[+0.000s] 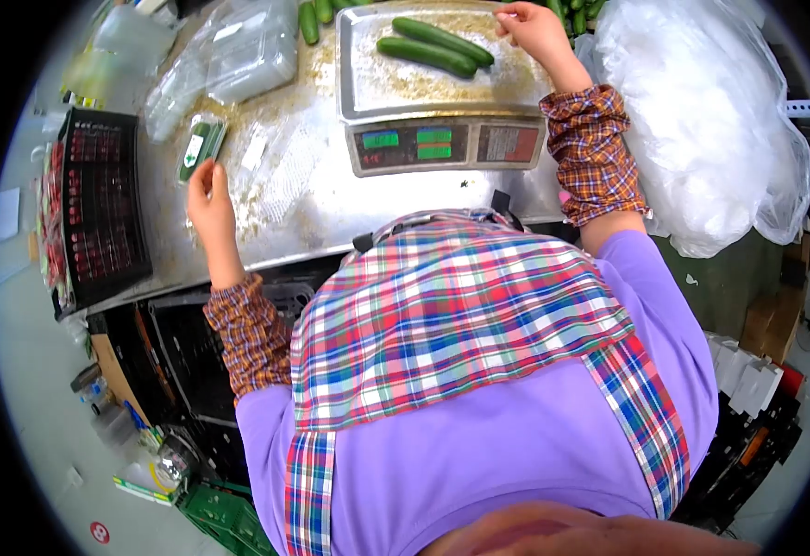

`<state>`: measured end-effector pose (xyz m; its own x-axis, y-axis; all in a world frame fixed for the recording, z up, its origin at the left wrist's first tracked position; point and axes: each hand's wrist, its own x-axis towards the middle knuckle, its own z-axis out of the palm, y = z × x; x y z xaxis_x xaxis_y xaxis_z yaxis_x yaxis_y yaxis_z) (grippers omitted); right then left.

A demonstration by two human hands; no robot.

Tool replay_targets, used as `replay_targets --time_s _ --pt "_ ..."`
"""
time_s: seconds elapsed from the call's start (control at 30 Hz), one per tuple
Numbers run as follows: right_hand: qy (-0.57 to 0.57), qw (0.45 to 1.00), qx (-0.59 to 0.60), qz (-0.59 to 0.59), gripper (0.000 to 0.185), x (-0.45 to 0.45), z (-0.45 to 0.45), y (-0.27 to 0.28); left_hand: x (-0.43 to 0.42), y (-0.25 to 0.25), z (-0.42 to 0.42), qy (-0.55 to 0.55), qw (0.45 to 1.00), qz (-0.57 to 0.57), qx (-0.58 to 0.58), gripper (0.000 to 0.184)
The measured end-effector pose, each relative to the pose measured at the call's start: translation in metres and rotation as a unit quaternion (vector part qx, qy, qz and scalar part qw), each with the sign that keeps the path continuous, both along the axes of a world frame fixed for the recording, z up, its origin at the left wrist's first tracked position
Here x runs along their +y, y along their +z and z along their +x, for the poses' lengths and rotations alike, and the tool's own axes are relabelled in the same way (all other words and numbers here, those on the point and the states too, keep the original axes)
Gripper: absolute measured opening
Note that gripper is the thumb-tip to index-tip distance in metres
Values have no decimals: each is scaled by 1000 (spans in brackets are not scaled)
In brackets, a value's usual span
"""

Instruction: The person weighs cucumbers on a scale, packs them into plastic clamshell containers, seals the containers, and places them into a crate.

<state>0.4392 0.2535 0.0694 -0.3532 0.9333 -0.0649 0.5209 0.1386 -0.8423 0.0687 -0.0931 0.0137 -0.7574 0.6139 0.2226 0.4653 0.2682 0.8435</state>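
Observation:
Two long green cucumbers lie side by side on the metal pan of a digital scale. At the pan's far right corner is my right hand, its thumb and fingers drawn together; anything between them is too small to make out. To the left, my left hand has its fingertips pinched at the near end of a small clear pack. The pack rests on the metal table, with dark green contents and a white label on top.
Clear plastic trays are stacked at the back left. A black crate stands at the table's left edge. More cucumbers lie behind the scale. A large bag of white plastic bulges on the right.

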Motion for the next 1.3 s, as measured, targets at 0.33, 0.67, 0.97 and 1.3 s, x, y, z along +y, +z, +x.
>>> replay_targets --time_s 0.33,0.67,0.97,1.3 --pt "149 923 -183 304 26 -50 -40 4 31 14 47 -109 987 35 -109 23" --pt "146 829 -188 506 23 -61 -64 -15 64 45 87 -165 973 31 -158 22" --pt "140 980 -97 101 43 81 -91 16 79 27 64 -101 967 45 -230 21" --pt "155 974 -75 147 50 242 -130 -44 87 26 56 -63 966 -5 -249 19"
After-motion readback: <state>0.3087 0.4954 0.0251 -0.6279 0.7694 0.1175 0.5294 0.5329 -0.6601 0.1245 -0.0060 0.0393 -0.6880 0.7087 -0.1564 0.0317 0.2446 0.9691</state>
